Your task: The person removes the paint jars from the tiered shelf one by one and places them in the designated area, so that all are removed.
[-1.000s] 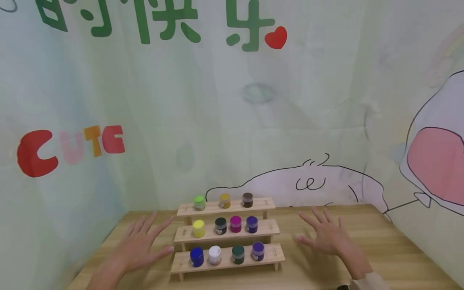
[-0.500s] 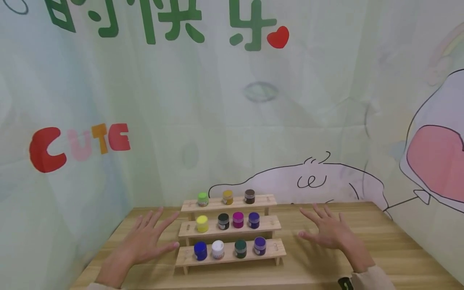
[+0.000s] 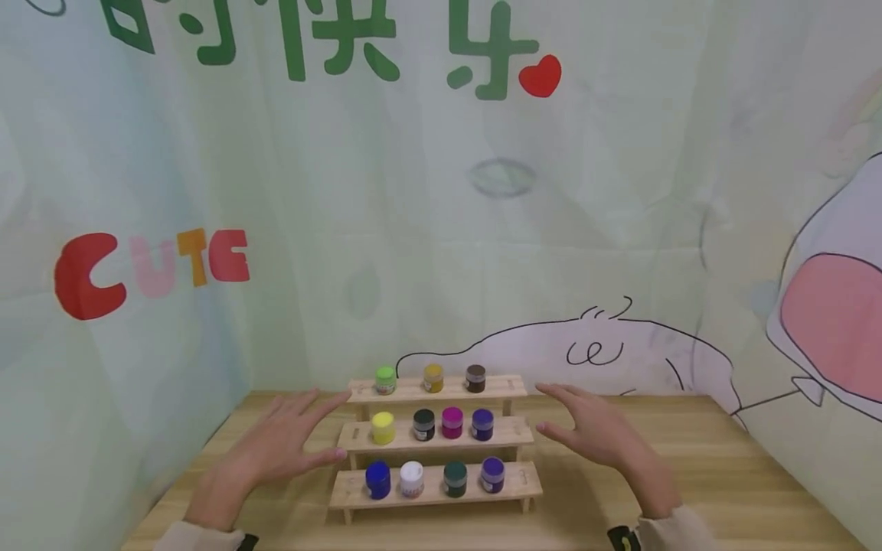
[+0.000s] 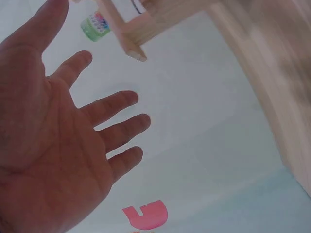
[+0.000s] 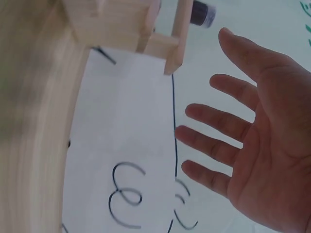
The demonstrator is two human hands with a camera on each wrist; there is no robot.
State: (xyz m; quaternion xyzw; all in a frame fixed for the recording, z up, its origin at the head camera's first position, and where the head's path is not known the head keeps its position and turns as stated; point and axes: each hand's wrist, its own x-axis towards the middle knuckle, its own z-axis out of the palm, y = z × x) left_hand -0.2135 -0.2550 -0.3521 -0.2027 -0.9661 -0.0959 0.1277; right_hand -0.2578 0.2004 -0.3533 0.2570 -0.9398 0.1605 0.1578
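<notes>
A three-tier wooden rack (image 3: pixel 475 496) stands mid-table with small paint jars on every step. On top sit a light green jar (image 3: pixel 386 380), an ochre jar (image 3: pixel 432 378) and a brown jar (image 3: pixel 475 379). The middle step bears yellow (image 3: pixel 383 428), black, magenta and violet jars. Dark blue (image 3: pixel 377 480), white (image 3: pixel 412 479), dark green and purple jars line the lowest step. My left hand (image 3: pixel 279 444) is at the rack's left side, fingers spread, holding nothing. At the right side is my right hand (image 3: pixel 599 428), fingers straight, also holding nothing; both palms face the rack.
The wooden table (image 3: pixel 730 490) extends to both sides of the rack. Behind it hangs a pale green printed cloth (image 3: pixel 413 229) with cartoon drawings and lettering, which also covers the left and right sides. Dark bands show at both sleeve cuffs.
My right hand has moved left, closer to the rack, and turned its palm inward. The left hand has shifted slightly toward the rack. Jars and rack stay as they were; the head view shifted slightly.
</notes>
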